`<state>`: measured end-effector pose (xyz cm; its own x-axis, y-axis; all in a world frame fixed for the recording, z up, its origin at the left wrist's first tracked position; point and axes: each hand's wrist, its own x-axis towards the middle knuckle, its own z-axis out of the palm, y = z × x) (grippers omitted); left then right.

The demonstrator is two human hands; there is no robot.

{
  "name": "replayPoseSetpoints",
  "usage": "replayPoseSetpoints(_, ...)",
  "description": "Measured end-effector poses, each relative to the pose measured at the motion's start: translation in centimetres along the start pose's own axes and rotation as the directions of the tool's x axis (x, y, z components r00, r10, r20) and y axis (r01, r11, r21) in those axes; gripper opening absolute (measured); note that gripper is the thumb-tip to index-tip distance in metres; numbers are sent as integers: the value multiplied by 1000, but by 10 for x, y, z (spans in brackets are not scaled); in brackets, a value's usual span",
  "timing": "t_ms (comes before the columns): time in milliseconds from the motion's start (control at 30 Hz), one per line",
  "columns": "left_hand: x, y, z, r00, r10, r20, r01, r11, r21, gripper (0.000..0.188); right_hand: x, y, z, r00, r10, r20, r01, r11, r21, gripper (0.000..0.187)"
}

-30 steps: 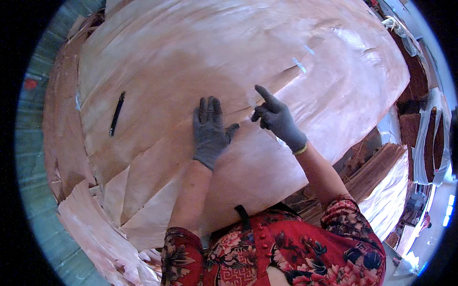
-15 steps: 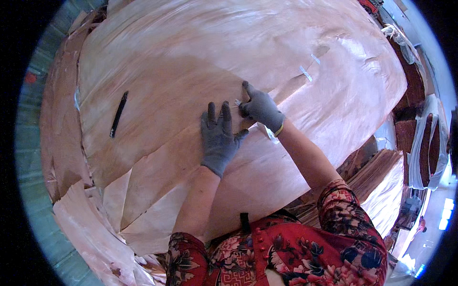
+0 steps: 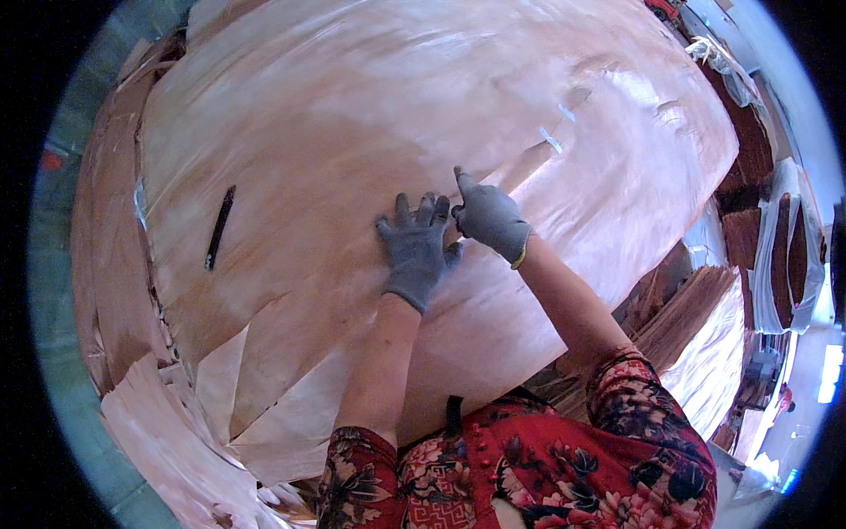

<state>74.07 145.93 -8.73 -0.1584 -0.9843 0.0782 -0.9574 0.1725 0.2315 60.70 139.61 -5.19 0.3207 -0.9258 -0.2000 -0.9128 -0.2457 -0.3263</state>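
A broad, pale reddish-brown sheet of wood veneer (image 3: 335, 115) spreads in front of me. My left hand (image 3: 416, 251), in a grey glove, lies flat on it with fingers spread. Close to its fingertips is my right hand (image 3: 493, 220), also gloved in grey. Its index finger points forward while the other fingers curl under; what they hold, if anything, is hidden. A seam runs up and right from the hands, crossed by a short white tape strip (image 3: 551, 139) and a second tape strip (image 3: 567, 113). To the left lies a black, narrow tool like a utility knife (image 3: 220, 227).
Torn veneer pieces (image 3: 167, 432) lie at the lower left. A veneer stack (image 3: 696, 326) stands to my right, and beyond it is a plastic-wrapped bundle (image 3: 780, 256). Folded or split flaps (image 3: 220, 379) show at the sheet's near-left corner.
My left hand has shifted right, next to the right hand's fingers. My right hand has dropped slightly nearer me. The white strip seen below the right wrist no longer shows.
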Motion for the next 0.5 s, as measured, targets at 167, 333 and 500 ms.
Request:
replayPoseSetpoints(167,4,3,-3,996,-16,88,10,998,69,80,-28,4,16,993,-7,-116,38,965,260,62)
replayPoseSetpoints(333,-3,2,-3,999,26,22,-26,999,-20,67,-99,22,-29,960,175,-219,134,402,906,67)
replayPoseSetpoints(500,-5,-2,18,995,35,-96,-33,999,23,62,-113,89,-58,677,512,-528,422,318,849,64)
